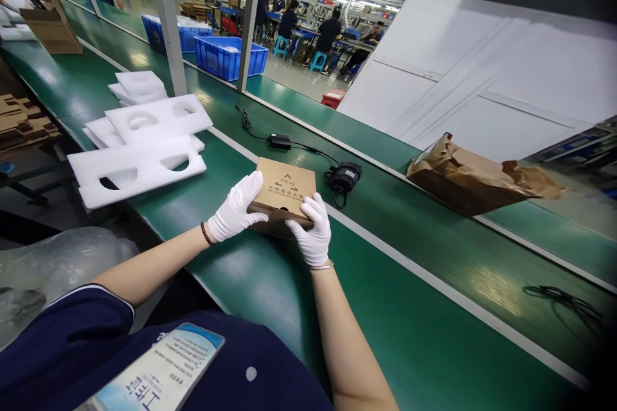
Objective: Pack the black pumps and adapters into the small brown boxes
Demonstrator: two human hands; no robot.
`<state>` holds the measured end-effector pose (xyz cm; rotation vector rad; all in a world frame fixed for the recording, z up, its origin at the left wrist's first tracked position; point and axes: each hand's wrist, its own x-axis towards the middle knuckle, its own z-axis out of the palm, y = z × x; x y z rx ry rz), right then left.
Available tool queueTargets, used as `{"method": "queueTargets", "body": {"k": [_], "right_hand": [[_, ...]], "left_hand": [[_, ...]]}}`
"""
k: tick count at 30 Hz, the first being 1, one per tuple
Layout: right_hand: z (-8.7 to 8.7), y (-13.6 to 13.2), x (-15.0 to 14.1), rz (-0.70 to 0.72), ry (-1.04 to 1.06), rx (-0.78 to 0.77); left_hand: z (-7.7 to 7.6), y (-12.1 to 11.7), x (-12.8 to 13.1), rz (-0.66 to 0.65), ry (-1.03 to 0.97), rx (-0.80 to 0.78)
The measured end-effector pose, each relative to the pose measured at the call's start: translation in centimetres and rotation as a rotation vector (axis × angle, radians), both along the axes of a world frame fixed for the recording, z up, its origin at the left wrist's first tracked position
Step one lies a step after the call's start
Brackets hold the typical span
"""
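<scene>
Nearest us, our badge point(164, 366) lies on the dark blue shirt. Our left hand point(237, 209), white glove, grips the left side of the cardboard box point(284, 185); our right hand point(313, 231), also gloved, grips its right side, thumbs at the front edge. Box is lid up, printed "Brushless DC pump", over the near part of the green table point(385, 282); can't tell if its base touches. Left of us, a clear plastic bag point(62, 263) beside the table; white foam pieces point(144, 135) with cutouts, piled on the table. Just past the box, a black pump point(344, 176), cabled to a black adapter point(279, 140). Further right, crumpled brown paper point(472, 176). Beyond, blue bins point(231, 59), then seated people point(329, 32) at benches.
</scene>
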<state>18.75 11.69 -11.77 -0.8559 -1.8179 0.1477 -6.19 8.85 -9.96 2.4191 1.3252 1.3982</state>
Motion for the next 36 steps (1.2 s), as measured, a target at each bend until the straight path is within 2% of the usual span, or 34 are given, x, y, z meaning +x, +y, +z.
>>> {"method": "queueTargets", "body": {"k": [4,7,10,13,16,19,21,23,29,36], "right_hand": [[0.6,-0.2,0.0,-0.012,-0.001,0.048],[2.7,-1.1,-0.5,-0.036,-0.128,0.046],[5.4,-2.5,-1.5,-0.052,-0.297,-0.057],[6.9,-3.5,-2.0,0.064,-0.433,-0.085],[6.4,-3.6,-2.1,0.055,-0.436,-0.01],[4.8,-3.0,-1.8,-0.015,-0.344,0.184],[3.9,-2.6,-1.6,-0.002,-0.364,0.324],[3.4,-2.3,-1.5,0.001,-0.403,0.399],[2.5,-2.5,-2.4,-0.147,-0.287,0.393],[2.4,-3.1,-2.8,-0.158,-0.257,0.333]], "left_hand": [[1.0,0.2,-0.6,-0.051,0.183,0.021],[1.9,0.2,-0.8,-0.061,0.245,0.029],[2.0,-0.2,-0.8,-0.05,0.198,-0.014],[1.4,-1.0,-0.2,-0.036,0.061,-0.129],[0.5,-1.7,1.4,-0.009,-0.202,-0.262],[0.0,-2.2,3.0,0.001,-0.451,-0.327],[-0.2,-2.3,3.6,-0.003,-0.542,-0.364],[-0.1,-2.3,3.7,-0.013,-0.58,-0.386],[0.1,-2.2,3.9,-0.023,-0.609,-0.355],[-0.4,-2.0,4.3,-0.02,-0.593,-0.268]]}}
